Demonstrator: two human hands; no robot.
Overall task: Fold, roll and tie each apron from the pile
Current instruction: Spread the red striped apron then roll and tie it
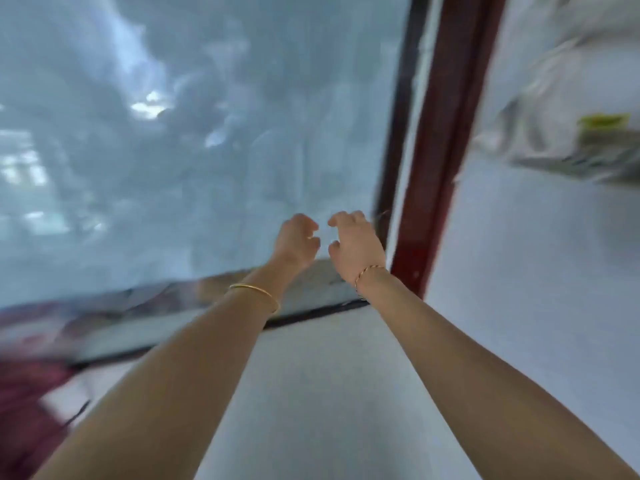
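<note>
- I see both arms stretched far forward, and the whole view is smeared with motion blur.
- Left hand (300, 241): fingers curled loosely inward, thumb toward the other hand, and I see nothing between them.
- Right hand (353, 242): fingers bent like a claw, tips pointing left at the other hand; nothing visible in this grip either.
- The two sets of fingertips are near each other but apart, with a narrow gap between them.
- Under and beyond the fingers lies a wide pale grey-blue sheet (194, 150), glossy and wrinkled; I cannot tell whether it is an apron, plastic or a table cover.
- I cannot tell whether the fingertips touch that sheet or hover just above it.
- No apron is clear enough for me to pick out; the blur hides it.
- Thin gold bangle (256, 292) on the left wrist, twisted bracelet (367, 271) on the right wrist.
- Just right of the right fingers runs a dark red frame (446, 133), standing up out of view.
- Well right of the fingers, a white crumpled bundle (561, 109) with something yellow-green (604, 121) on it.
- Below the left forearm, dark red fabric (24, 393) at the view's edge, well back from the fingers.
</note>
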